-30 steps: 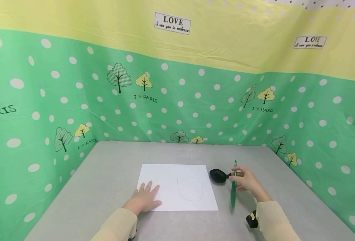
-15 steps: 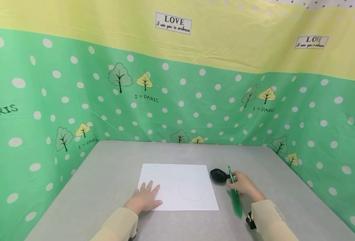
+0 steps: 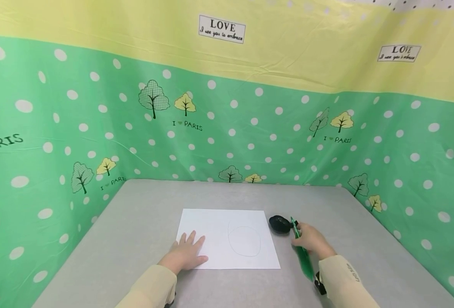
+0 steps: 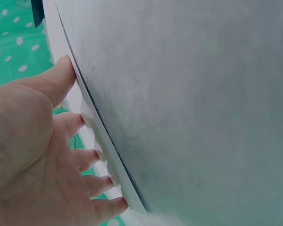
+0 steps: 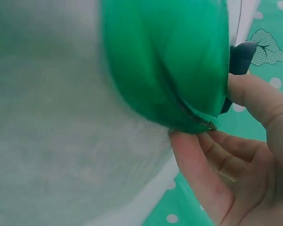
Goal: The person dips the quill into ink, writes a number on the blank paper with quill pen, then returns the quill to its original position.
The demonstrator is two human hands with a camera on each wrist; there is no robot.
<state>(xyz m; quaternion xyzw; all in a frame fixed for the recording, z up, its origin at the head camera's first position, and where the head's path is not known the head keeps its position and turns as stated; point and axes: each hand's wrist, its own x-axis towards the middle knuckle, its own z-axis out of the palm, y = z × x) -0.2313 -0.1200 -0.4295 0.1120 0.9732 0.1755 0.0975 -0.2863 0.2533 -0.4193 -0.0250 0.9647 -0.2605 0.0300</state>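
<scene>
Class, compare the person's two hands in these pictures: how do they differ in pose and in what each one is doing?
The left hand lies flat with straight, spread fingers on the white paper; the right hand curls its fingers round a green pen. The left hand rests on the sheet; the right hand is off it, beside a black spoon. Both wear beige sleeves.

Your left hand (image 3: pixel 184 252) lay flat (fingers spread), while your right hand (image 3: pixel 310 240) curled in a pinch.
</scene>
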